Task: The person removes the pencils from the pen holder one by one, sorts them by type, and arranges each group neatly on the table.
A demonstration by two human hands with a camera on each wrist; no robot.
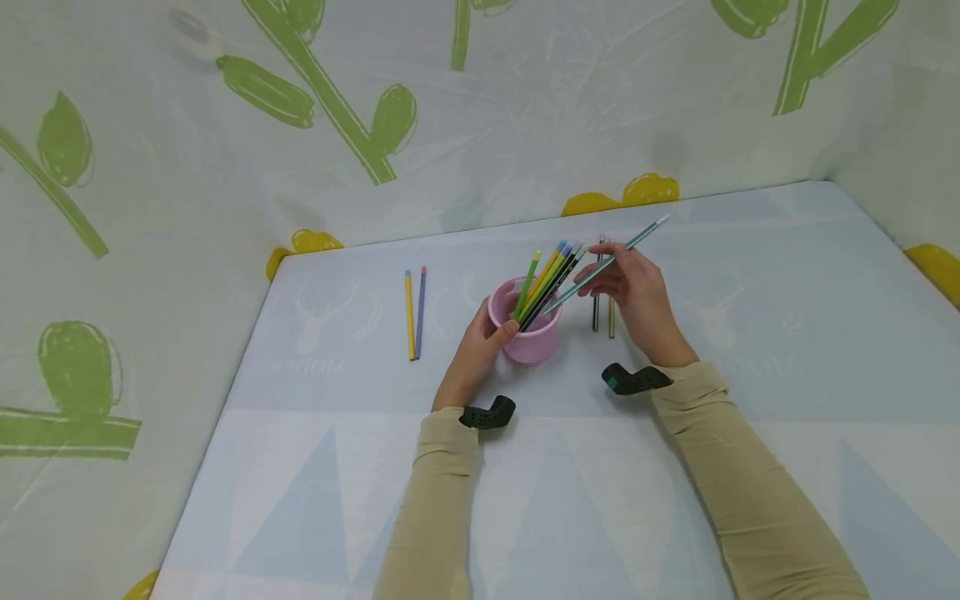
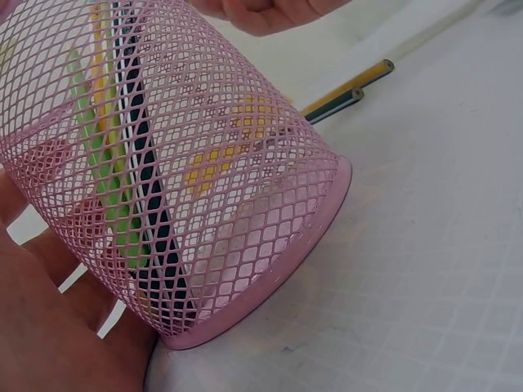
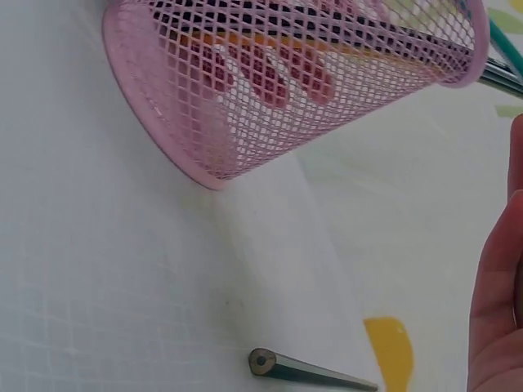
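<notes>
A pink mesh pencil cup stands on the table, with my left hand gripping its left side, thumb near the rim. Several pencils lean inside it, among them a green pencil and black pencils. Over the cup's right side, my right hand pinches a teal pencil. That pencil slants, its lower end at the cup's mouth and its white-tipped end up to the right. In the right wrist view, only part of the right hand shows at the edge, beside the mesh cup.
Left of the cup, a yellow pencil and a purple pencil lie side by side. Beyond the right hand lie a dark pencil and a gold-coloured pencil. A leaf-patterned curtain hangs behind the table.
</notes>
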